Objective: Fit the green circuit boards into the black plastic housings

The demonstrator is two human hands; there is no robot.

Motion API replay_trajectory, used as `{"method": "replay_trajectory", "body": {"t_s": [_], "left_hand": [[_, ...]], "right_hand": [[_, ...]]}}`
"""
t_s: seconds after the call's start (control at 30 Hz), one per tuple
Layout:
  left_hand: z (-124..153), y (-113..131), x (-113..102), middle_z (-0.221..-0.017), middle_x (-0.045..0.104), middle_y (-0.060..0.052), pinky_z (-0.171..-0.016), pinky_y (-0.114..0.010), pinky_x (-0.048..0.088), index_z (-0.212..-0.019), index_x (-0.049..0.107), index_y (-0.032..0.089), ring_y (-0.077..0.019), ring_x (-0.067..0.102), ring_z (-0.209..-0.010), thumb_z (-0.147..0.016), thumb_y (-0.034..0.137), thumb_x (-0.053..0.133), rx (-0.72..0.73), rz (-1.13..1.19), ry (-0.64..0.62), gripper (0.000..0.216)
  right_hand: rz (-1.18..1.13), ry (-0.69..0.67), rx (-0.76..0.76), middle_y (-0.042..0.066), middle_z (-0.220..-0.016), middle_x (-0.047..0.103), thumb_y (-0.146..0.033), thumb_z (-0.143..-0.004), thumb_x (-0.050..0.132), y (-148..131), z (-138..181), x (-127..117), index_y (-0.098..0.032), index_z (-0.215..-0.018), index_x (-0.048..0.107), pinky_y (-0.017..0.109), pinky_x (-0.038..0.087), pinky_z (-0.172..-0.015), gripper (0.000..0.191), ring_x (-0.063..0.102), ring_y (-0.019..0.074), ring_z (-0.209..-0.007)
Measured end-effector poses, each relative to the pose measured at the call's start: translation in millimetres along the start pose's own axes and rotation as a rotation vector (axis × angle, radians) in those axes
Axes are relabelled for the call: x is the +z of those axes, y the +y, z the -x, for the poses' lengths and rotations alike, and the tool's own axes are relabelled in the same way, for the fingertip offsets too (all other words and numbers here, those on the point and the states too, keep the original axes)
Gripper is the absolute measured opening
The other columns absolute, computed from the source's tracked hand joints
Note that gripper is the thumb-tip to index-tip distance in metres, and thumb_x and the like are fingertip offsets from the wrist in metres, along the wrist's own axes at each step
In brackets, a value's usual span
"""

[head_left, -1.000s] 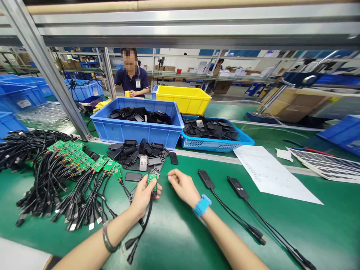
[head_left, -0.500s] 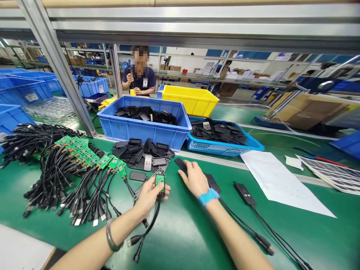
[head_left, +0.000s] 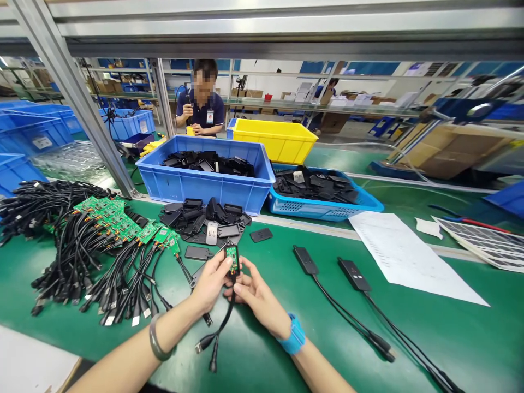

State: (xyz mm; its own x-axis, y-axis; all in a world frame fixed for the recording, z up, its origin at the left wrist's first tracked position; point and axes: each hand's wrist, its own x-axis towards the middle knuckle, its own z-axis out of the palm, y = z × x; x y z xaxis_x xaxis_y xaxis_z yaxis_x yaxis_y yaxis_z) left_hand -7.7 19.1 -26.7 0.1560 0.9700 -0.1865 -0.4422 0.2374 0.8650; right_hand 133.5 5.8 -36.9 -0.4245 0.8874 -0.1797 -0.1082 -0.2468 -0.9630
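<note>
Matt green mat [head_left: 266, 338]; glossy blue plastic bin [head_left: 204, 188]; black casings [head_left: 204, 218], probably plastic.

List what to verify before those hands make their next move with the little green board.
1. Left hand grips the green board: ok, thumb and fingers pinch it above the mat.
2. Right hand on the board: cannot tell, fingertips sit at its lower end but the grip is unclear.
3. Board seated in a black shell: cannot tell, too small.
4. Cable free: ok, it trails down from the board to the mat.
5. Black cover at hand: ok, lying alone just beyond the hands.
6. Finished units out of the way: ok, lying apart to the right.
</note>
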Motion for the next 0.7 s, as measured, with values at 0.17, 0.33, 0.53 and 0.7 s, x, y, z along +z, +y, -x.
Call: {"method": "replay_trajectory", "body": {"t_s": [0.17, 0.33, 0.53, 0.7], "left_hand": [[1.4, 3.6, 1.2, -0.096, 0.064, -0.003, -0.083, -0.027, 0.047, -0.124, 0.049, 0.024, -0.0148, 0.061, -0.086, -0.074, 0.035, 0.074, 0.075, -0.073, 0.027, 0.057], [1.7, 8.1, 1.8, -0.080, 0.058, 0.001, -0.070, -0.024, 0.048, -0.121, 0.053, 0.018, -0.0127, 0.059, -0.072, -0.072, 0.040, 0.075, -0.014, -0.142, -0.049, 0.058], [4.1, 29.7, -11.3, -0.075, 0.058, -0.001, -0.057, -0.028, 0.050, -0.127, 0.054, 0.016, -0.0135, 0.060, -0.060, -0.073, 0.041, 0.074, -0.322, -0.243, -0.351, 0.063], [1.4, 28.7, -12.0, -0.082, 0.060, -0.003, -0.067, -0.032, 0.052, -0.122, 0.056, 0.020, -0.0160, 0.064, -0.069, -0.071, 0.038, 0.076, -0.259, -0.147, -0.287, 0.057]], "right_hand": [[0.133, 0.062, -0.040, -0.003, -0.072, 0.059, -0.049, -0.088, 0.054, -7.2, 4.1, 1.2, -0.028, -0.148, 0.023, 0.027, 0.049, -0.057, 0.070, 0.056, 0.0125, -0.057], [0.469, 0.006, -0.187, 0.005, -0.098, 0.071, -0.043, -0.091, 0.049, -23.1, 9.6, -5.6, -0.023, -0.127, 0.060, 0.037, 0.049, -0.088, 0.043, 0.063, 0.0242, -0.095], [0.431, -0.194, -0.072, 0.003, -0.088, 0.075, -0.049, -0.090, 0.048, -50.8, 21.5, -25.5, -0.019, -0.106, 0.074, 0.038, 0.050, -0.083, 0.043, 0.065, 0.0248, -0.085], [0.667, 0.153, -0.192, 0.007, -0.082, 0.073, -0.046, -0.090, 0.048, -50.2, 28.1, -33.4, -0.019, -0.114, 0.071, 0.034, 0.051, -0.066, 0.042, 0.062, 0.0223, -0.069]]}}
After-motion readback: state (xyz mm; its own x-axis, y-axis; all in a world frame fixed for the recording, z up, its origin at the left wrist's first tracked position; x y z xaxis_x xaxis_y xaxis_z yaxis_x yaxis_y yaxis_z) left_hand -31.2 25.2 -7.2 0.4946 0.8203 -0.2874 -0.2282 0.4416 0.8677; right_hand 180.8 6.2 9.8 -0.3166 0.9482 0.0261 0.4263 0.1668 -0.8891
